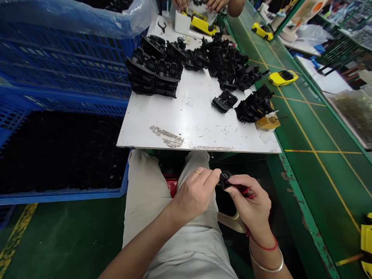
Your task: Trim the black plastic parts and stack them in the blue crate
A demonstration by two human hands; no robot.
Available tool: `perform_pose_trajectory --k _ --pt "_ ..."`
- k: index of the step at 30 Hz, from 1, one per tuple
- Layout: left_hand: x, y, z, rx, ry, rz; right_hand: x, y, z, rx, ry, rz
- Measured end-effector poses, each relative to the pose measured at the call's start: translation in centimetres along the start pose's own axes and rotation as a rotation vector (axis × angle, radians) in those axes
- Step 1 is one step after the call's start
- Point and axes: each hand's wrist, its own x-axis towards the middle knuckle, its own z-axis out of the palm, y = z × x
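Observation:
Over my lap, just off the table's front edge, my left hand [199, 190] has its fingers closed on the left side of a small black plastic part [224, 178]. My right hand [251, 199] grips the same part from the right, and a red-handled tool [248, 192] shows within its fingers. On the white table [192, 112] one black car interior part [224, 101] lies apart from the others. A stack of them [154, 75] stands at the left, a loose heap [223, 58] at the back, and more [254, 104] at the right.
Blue crates [72, 193] stand at the left, the lower one full of black parts. A yellow block [267, 122] sits at the table's right edge. Yellow toy cars [283, 78] rest on the green conveyor [325, 128]. Across the table, another person's hands [216, 4] are near a yellow car body.

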Motion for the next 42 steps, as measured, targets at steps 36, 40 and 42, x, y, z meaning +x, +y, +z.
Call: perform_pose_trajectory --k 36,40,42 --pt "-4.0 -2.1 0.1 -0.91 0.258 -0.578 0.3 -0.5 2.0 0.015 -0.024 0.205" --pt "-2.6 -1.2 -0.6 -0.605 0.162 -0.427 0.2 -0.9 1.9 -0.017 -0.017 0.131" --pt "-1.8 -0.7 -0.4 -0.554 0.144 -0.413 0.3 -1.0 1.8 -0.044 -0.015 0.084"
